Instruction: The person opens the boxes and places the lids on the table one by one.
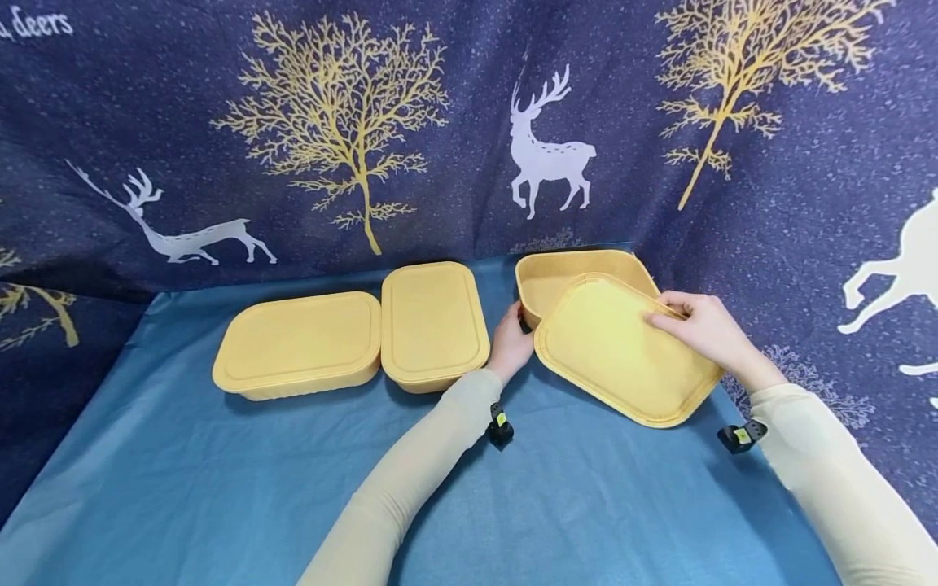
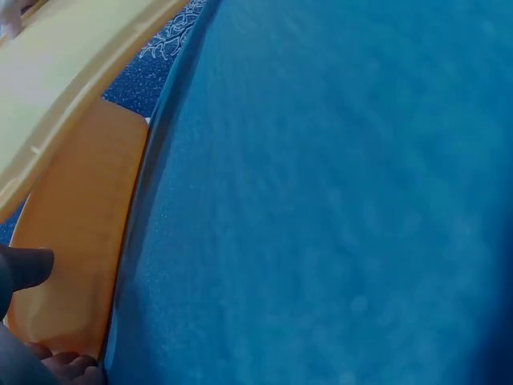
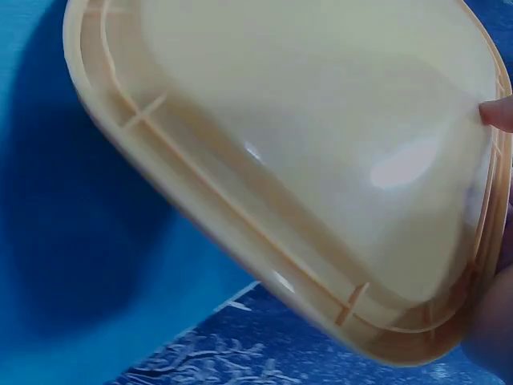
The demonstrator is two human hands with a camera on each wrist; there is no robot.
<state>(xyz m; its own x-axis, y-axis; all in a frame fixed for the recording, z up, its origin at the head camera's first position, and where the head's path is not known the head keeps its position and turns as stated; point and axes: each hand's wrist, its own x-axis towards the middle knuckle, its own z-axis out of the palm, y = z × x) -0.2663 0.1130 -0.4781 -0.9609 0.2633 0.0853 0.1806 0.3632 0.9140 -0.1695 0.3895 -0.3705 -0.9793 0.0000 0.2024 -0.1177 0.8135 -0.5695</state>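
Note:
In the head view an uncovered yellow food container stands at the back right of the cloth. My left hand holds its left end, with the thumb against the front wall and the other fingers bent in at the end. My right hand pinches a yellow lid by its right edge, the thumb on the ridged inner face. Tilted, this lid hangs in front of the container and hides part of it. Its grooved rim fills much of the right wrist view.
Two more yellow containers with lids on, one lying sideways and one lengthwise, sit side by side left of my left hand. A blue cloth covers the table. Behind it hangs a dark blue curtain with deer and trees.

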